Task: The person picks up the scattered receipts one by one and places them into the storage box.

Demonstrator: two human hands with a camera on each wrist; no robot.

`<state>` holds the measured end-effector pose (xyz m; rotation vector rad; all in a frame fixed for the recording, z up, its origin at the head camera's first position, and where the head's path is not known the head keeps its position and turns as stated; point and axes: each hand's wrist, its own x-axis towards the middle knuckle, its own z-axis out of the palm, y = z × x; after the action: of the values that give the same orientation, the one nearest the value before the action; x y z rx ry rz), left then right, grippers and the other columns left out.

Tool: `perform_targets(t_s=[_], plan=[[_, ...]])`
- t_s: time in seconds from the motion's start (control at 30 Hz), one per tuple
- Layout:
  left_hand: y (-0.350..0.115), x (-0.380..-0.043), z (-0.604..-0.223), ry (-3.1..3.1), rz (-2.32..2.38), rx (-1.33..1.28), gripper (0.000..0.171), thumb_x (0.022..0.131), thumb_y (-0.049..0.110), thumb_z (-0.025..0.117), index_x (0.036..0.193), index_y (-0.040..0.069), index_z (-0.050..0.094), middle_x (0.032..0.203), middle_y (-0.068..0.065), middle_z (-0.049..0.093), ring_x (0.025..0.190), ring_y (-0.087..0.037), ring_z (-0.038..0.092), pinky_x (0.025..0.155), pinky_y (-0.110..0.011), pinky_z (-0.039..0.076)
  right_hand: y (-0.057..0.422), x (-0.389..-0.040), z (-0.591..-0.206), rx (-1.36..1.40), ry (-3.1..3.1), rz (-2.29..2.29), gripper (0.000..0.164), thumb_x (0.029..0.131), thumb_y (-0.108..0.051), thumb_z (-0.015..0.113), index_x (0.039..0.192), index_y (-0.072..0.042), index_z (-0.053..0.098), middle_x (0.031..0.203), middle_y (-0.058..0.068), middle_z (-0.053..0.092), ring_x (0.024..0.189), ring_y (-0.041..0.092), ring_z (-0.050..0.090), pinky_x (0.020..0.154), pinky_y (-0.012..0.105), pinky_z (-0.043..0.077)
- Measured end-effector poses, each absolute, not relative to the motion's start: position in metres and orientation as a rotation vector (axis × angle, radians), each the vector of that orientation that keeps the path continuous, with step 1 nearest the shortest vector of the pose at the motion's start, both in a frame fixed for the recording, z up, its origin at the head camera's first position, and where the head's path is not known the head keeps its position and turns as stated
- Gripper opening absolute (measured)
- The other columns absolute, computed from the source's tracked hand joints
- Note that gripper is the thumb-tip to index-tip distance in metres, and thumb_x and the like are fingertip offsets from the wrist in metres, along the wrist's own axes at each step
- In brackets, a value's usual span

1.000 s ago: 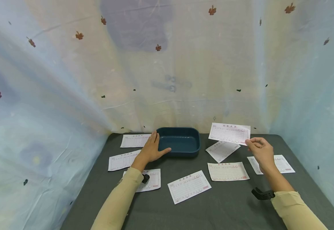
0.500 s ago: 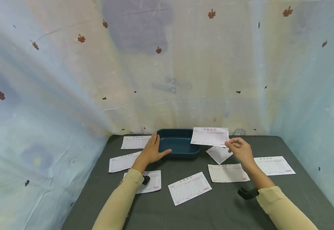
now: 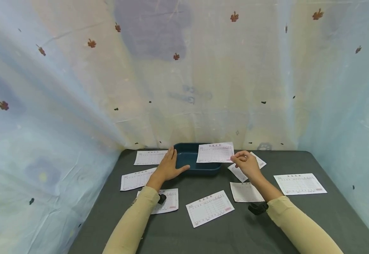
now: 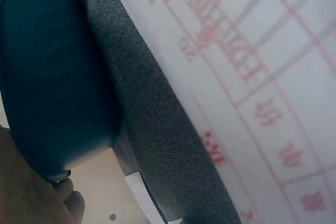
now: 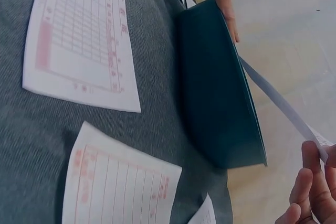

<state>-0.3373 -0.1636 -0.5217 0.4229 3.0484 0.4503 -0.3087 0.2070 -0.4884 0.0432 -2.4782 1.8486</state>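
My right hand (image 3: 247, 164) pinches the right corner of a white printed form slip (image 3: 215, 152) between thumb and fingertips. The slip hangs over the right half of a dark teal rectangular tray (image 3: 184, 171) at the back of the table. In the right wrist view the slip (image 5: 281, 100) shows nearly edge-on, reaching past the tray's rim (image 5: 251, 103). My left hand (image 3: 166, 167) rests with spread, straight fingers at the tray's left rim, thumb along the front. Part of the tray's inside is hidden by the slip.
Similar slips lie around the dark grey table: one front centre (image 3: 209, 209), one at far right (image 3: 300, 184), and one partly under my right wrist (image 3: 244, 192). Several more sit left of the tray, such as one at the back (image 3: 150, 157). A patterned curtain (image 3: 203, 88) stands behind.
My right hand has carried the slip leftward from above the right side of the table to over the tray. My left hand has stayed at the tray's left rim.
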Motion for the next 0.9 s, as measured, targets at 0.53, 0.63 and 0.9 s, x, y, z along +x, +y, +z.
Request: perform_targets(t_s=[0.53, 0.63, 0.9], plan=[[-0.162, -0.335, -0.520, 3.054, 0.463, 0.429, 0.115, 0.099, 0.080, 0.051, 0.170, -0.003, 0.014, 0.179, -0.021, 0.002, 0.166, -0.037, 0.005, 0.134, -0.051, 0.014, 0.169, -0.320, -0.485, 0.081, -2.475, 1.877, 0.023, 0.103, -0.015, 0.075, 0.110, 0.005, 0.064, 0.103, 0.021, 0.079, 0.073, 0.015, 0.062, 0.068, 0.026, 0.048], [-0.161, -0.336, -0.519, 3.061, 0.459, 0.442, 0.116, 0.099, 0.080, 0.050, 0.170, -0.004, 0.015, 0.179, -0.022, 0.003, 0.166, -0.037, 0.006, 0.134, -0.051, 0.015, 0.165, -0.323, -0.488, 0.056, -2.485, 1.863, 0.022, 0.102, -0.016, 0.076, 0.109, 0.002, 0.065, 0.098, 0.017, 0.079, 0.074, 0.015, 0.058, 0.063, 0.025, 0.045], [-0.161, -0.333, -0.517, 3.066, 0.458, 0.438, 0.114, 0.100, 0.078, 0.053, 0.169, -0.006, 0.017, 0.179, -0.023, 0.006, 0.166, -0.038, 0.009, 0.133, -0.051, 0.017, 0.152, -0.331, -0.496, 0.018, -2.533, 1.826, 0.022, 0.101, -0.020, 0.078, 0.106, -0.001, 0.067, 0.099, 0.010, 0.079, 0.084, 0.012, 0.060, 0.072, 0.026, 0.048]])
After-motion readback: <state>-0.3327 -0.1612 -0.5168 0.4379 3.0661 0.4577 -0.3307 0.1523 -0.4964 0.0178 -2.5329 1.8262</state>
